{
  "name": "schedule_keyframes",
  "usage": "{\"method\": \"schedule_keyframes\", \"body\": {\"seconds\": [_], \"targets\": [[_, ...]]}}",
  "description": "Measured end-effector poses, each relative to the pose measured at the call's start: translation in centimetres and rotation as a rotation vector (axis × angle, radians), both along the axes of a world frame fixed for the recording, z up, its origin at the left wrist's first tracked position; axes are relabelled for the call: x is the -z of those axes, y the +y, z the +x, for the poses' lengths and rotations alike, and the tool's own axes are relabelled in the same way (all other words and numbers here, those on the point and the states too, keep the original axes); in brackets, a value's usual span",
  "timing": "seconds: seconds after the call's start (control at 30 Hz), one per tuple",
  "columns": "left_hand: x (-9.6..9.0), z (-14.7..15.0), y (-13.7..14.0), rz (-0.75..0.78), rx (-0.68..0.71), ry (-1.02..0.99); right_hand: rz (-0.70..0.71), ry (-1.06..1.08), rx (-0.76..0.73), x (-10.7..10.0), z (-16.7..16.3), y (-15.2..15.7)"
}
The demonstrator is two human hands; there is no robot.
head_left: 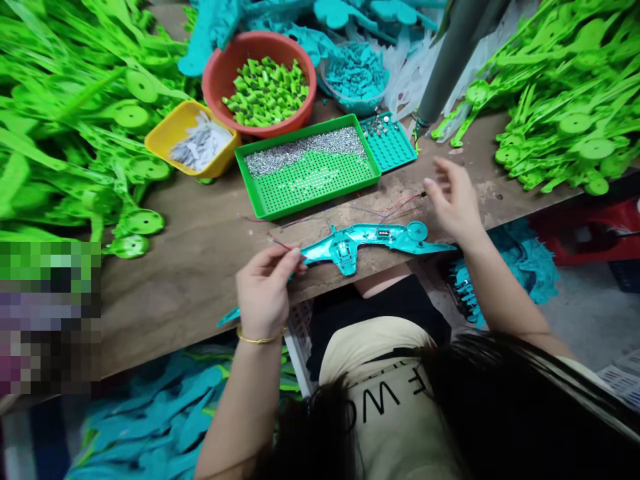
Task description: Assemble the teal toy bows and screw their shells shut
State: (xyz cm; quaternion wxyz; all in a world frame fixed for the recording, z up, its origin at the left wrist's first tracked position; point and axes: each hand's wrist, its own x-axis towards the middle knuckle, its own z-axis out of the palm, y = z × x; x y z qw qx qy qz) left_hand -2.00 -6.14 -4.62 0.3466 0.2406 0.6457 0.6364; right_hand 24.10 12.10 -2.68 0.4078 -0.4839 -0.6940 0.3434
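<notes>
A long, curved teal plastic shell (345, 250) lies along the table's front edge. Its hollow inner side faces up, with a small metal-and-black part seated in its right half. My left hand (265, 287) is closed around the shell's left arm, thumb and index finger pinched beside a thin dark red wire (279, 241). Thin red and blue wires (395, 208) run from the shell up toward my right hand (453, 200). That hand hovers above the shell's right end, thumb and fingers apart. A small black wire tip lies right by its thumb.
Behind the shell stand a green tray (310, 190) of small screws, a teal tray (395, 157), a yellow container (160, 140) of pale strips and a red bowl (213, 80) of green pieces. Green plastic parts (575, 127) are heaped at both sides. A dark grey tool (457, 63) hangs at the upper right.
</notes>
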Motion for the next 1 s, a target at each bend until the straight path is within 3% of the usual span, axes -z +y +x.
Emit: {"method": "schedule_keyframes", "body": {"seconds": [0.07,0.1,0.17,0.23,0.3,0.4,0.5,0.57,0.63,0.7,0.73,0.83,1.0], "targets": [[0.0,1.5,0.4,-0.001,0.034,0.091,0.205,-0.115,-0.044,-1.4,-2.3,-1.3],[0.0,2.3,0.6,0.004,0.049,0.149,0.242,-0.127,-0.137,-2.0,-3.8,-2.6],[-0.1,3.6,1.0,0.021,0.080,0.266,0.216,-0.172,-0.445,-2.6,-7.1,-5.4],[-0.1,4.6,1.4,0.045,0.105,0.371,0.163,-0.181,-0.594,-2.3,-9.9,-7.6],[0.0,5.0,1.6,0.065,0.126,0.454,0.048,-0.048,-0.566,-1.5,-11.4,-8.2],[0.4,4.2,1.6,0.070,0.175,0.626,-0.183,0.310,-0.389,-1.3,-10.3,-6.2],[1.1,2.3,1.2,0.050,0.232,0.895,-0.248,0.486,-0.210,-3.2,-6.9,-3.7],[2.0,1.2,0.9,0.013,0.284,0.995,-0.267,0.467,-0.244,-4.6,-5.2,-3.4],[2.8,0.7,0.7,-0.032,0.324,1.042,-0.292,0.298,-0.505,-4.8,-4.8,-4.2],[3.3,0.7,0.5,-0.072,0.345,1.082,-0.270,-0.052,-0.784,-3.7,-5.5,-5.3],[3.4,0.8,0.4,-0.089,0.348,1.100,-0.217,-0.248,-0.824,-2.9,-5.9,-5.6],[3.5,1.1,0.0,-0.115,0.342,1.128,0.005,-0.649,-0.669,-0.9,-6.7,-5.8],[3.3,1.3,-0.4,-0.125,0.307,1.141,0.223,-0.833,-0.504,-0.5,-5.6,-5.3]]}}
